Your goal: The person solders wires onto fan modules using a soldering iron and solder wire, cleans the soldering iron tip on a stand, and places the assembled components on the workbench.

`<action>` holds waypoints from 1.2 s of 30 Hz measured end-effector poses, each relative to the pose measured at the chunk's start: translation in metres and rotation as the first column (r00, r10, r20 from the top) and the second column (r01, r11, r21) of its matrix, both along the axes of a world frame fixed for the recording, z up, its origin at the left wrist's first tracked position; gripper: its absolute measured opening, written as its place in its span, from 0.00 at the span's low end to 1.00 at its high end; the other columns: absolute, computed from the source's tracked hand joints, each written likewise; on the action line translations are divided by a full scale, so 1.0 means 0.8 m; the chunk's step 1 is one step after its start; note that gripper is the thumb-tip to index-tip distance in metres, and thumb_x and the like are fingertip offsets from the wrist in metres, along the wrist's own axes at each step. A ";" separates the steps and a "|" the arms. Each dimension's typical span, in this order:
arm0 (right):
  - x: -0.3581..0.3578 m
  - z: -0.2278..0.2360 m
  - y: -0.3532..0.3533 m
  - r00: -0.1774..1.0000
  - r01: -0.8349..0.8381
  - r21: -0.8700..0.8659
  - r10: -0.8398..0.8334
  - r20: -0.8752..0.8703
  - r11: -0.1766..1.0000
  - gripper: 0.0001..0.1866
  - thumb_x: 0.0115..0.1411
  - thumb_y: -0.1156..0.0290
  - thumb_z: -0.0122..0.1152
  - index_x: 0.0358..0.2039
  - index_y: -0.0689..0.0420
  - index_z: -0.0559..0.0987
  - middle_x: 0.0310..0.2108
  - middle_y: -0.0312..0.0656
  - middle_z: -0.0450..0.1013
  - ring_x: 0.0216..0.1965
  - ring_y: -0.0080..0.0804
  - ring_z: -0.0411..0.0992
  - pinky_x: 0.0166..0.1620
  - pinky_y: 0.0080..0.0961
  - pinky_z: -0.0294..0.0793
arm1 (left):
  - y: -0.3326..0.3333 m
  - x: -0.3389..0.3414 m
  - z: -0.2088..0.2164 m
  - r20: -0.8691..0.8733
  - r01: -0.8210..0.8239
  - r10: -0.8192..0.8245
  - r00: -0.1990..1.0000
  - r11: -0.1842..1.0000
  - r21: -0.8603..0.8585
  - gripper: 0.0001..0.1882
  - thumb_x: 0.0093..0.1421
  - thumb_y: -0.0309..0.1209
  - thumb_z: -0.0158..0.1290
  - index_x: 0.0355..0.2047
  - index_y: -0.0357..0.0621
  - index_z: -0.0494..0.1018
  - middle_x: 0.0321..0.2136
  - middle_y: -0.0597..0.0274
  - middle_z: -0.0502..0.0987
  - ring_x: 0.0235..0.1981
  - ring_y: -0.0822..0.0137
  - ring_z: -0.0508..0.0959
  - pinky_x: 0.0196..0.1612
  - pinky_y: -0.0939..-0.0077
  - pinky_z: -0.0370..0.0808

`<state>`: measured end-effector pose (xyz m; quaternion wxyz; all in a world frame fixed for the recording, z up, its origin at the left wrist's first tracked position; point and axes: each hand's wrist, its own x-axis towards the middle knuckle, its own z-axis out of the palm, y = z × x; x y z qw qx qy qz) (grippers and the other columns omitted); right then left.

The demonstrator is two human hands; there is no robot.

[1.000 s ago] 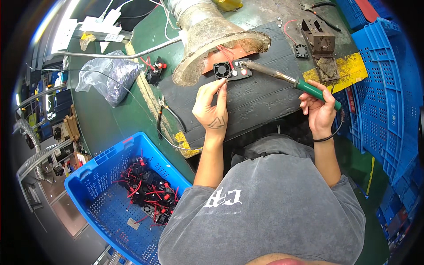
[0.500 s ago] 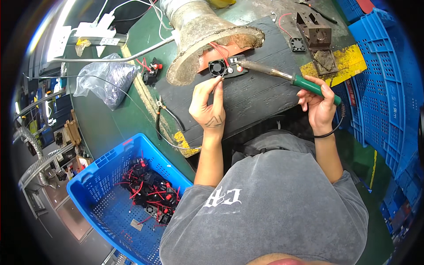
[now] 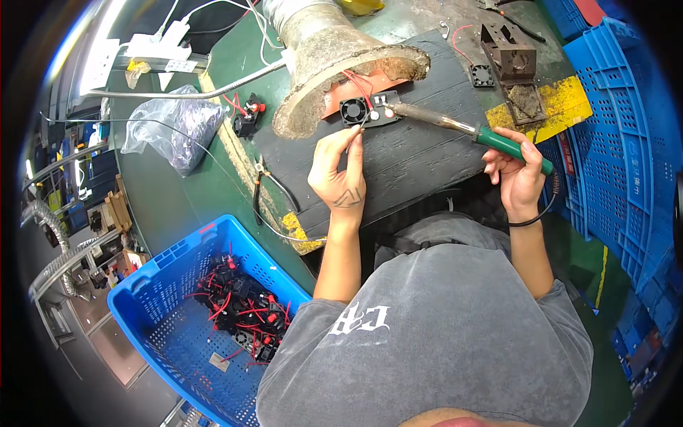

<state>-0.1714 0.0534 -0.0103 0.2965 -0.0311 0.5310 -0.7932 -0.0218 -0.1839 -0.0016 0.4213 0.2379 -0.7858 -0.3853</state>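
Hands, two. The left hand (image 3: 338, 171), one, pinches a thin silvery wire strand (image 3: 364, 124) between thumb and forefinger, just beside the work unit. The right hand (image 3: 518, 176), one, grasps the green handle of a soldering iron (image 3: 504, 142) with a long metal shaft; its tip is at the unit's right half, contact too small to tell.

Work unit, one: a flat black plastic assembly with a round fan (image 3: 353, 111) at its left end, lying on a black board (image 3: 405, 160) beneath the rim of a grey, crusted metal hood (image 3: 320, 71). Red wires, two visible, rise from it.

Pliers, two pairs: dark-handled pliers (image 3: 258, 186) left of the board; others (image 3: 516, 21) at upper right.

Loose square black fan (image 3: 482, 75), one, near a brown metal stand (image 3: 509, 53).

Black part with red wires (image 3: 247, 119), one, near a clear plastic bag (image 3: 174, 132).

Perforated blue plastic crate (image 3: 160, 345), one at lower left, holding heaped black-and-red parts (image 3: 245, 306), uncountable.
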 end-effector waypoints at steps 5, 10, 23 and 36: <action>-0.001 0.002 -0.002 1.000 0.015 -0.003 -0.015 0.000 1.000 0.28 0.65 0.53 0.41 0.49 0.67 0.73 0.27 0.50 0.77 0.20 0.29 0.74 0.20 0.18 0.70 | 0.000 0.003 0.002 0.017 0.026 -0.026 1.000 1.000 -0.018 0.07 0.57 0.16 0.57 0.36 0.33 0.79 0.32 0.58 0.79 0.34 0.70 0.78 0.41 0.81 0.74; -0.006 -0.003 -0.007 0.999 0.030 -0.022 -0.029 0.020 0.999 0.28 0.65 0.52 0.41 0.49 0.67 0.73 0.27 0.49 0.77 0.21 0.28 0.74 0.20 0.18 0.70 | 0.001 0.002 0.002 0.015 0.018 -0.018 1.000 1.000 0.001 0.07 0.56 0.16 0.57 0.36 0.35 0.79 0.32 0.56 0.79 0.34 0.67 0.78 0.42 0.78 0.74; -0.003 0.004 -0.011 0.999 0.029 -0.016 -0.029 0.015 0.999 0.29 0.64 0.51 0.42 0.49 0.67 0.73 0.26 0.49 0.77 0.20 0.28 0.74 0.20 0.18 0.70 | 0.001 -0.008 0.006 0.022 0.009 -0.008 1.000 0.999 -0.042 0.08 0.53 0.17 0.59 0.35 0.36 0.80 0.30 0.56 0.80 0.33 0.63 0.79 0.41 0.74 0.75; -0.005 0.011 -0.020 1.000 0.009 0.015 -0.008 -0.010 1.000 0.29 0.64 0.52 0.42 0.48 0.68 0.73 0.26 0.51 0.77 0.19 0.29 0.74 0.19 0.18 0.70 | -0.004 -0.019 0.002 0.010 0.003 -0.002 1.000 0.999 -0.052 0.09 0.53 0.17 0.60 0.35 0.37 0.80 0.30 0.55 0.80 0.32 0.64 0.79 0.39 0.75 0.75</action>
